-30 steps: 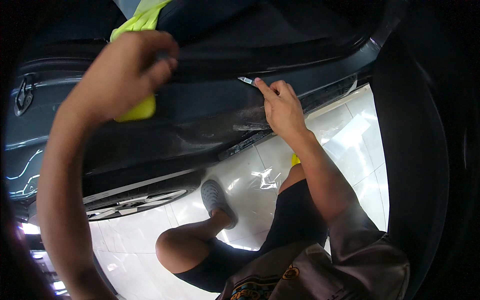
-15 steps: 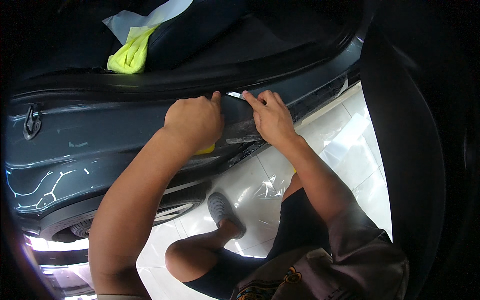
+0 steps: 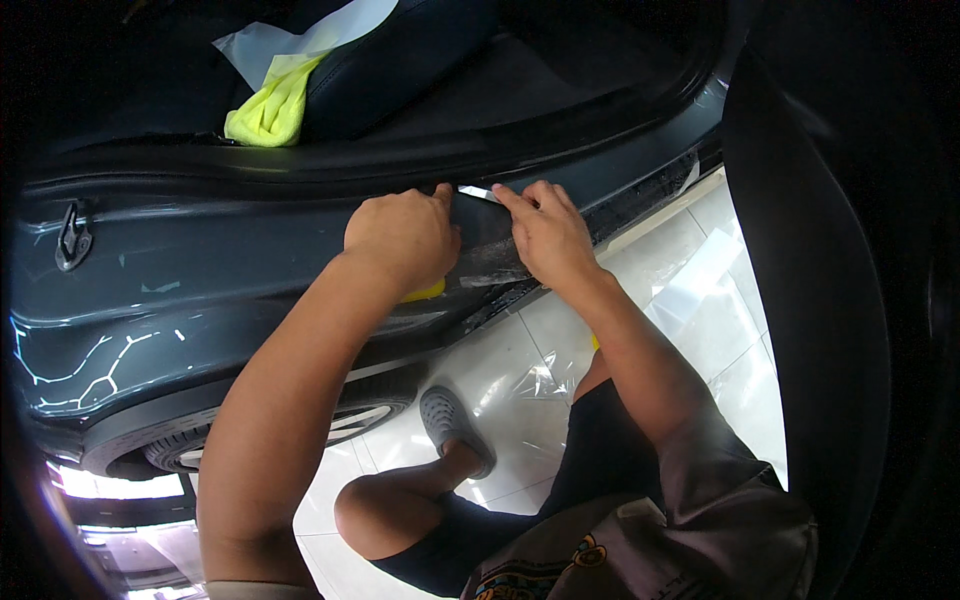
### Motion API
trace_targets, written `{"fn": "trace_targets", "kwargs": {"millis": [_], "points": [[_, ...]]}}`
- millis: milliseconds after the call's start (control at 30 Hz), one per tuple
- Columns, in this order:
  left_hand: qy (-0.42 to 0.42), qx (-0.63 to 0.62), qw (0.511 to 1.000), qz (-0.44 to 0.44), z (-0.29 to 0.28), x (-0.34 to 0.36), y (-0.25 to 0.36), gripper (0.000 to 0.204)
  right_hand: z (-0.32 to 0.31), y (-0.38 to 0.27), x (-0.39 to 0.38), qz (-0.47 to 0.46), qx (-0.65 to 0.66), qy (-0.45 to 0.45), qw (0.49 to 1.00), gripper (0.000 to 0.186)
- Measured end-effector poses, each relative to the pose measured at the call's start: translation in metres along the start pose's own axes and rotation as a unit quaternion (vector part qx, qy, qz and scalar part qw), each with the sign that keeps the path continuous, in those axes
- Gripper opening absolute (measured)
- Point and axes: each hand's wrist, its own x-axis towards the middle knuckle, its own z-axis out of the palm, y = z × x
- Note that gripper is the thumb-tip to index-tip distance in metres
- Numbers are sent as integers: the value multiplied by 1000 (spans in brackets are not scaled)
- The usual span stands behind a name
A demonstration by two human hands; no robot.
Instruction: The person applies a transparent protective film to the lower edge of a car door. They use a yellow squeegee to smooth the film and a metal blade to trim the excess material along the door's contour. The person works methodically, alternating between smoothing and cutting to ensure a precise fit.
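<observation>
Two bare hands: both at the dark grey door sill of a car, close together, where a second earlier they were well apart.
Left hand, change: a second earlier raised and blurred in front of the yellow cloth; now steady, lower and farther right, much as half a second ago.
Left hand, pose: back upward, fingers curled mostly out of sight, one digit pointing toward the inner edge of the sill; forearm rising steeply from the lower left.
Left hand, hold: grasping a yellow piece, whose edge shows below the palm and which has travelled with it; the grip itself is hidden.
Right hand, pose: index finger stretched along the tool, other fingers folded; forearm slanting up from the lower right.
Right hand, hold: gripping a slim silver blade.
Blade, place: over the sill between the hands, tip leftward, just beside the left hand's raised digit; whether it touches the sill cannot be told.
Yellow cloth: bunched at the doorway, partly hidden by the left hand a second earlier, now uncovered; whitish sheet beside it.
</observation>
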Motion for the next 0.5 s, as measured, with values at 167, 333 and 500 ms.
{"fn": "trace_targets", "kwargs": {"millis": [167,333,500], "points": [[5,-3,1000,-7,-4,-3,4,55,2,5,-5,-6,15,9,1000,42],[16,-4,1000,-1,-6,-3,5,56,1,4,-4,-6,10,17,1000,42],[15,-3,1000,-5,-4,-3,4,56,6,2,-3,-15,10,23,1000,44]]}}
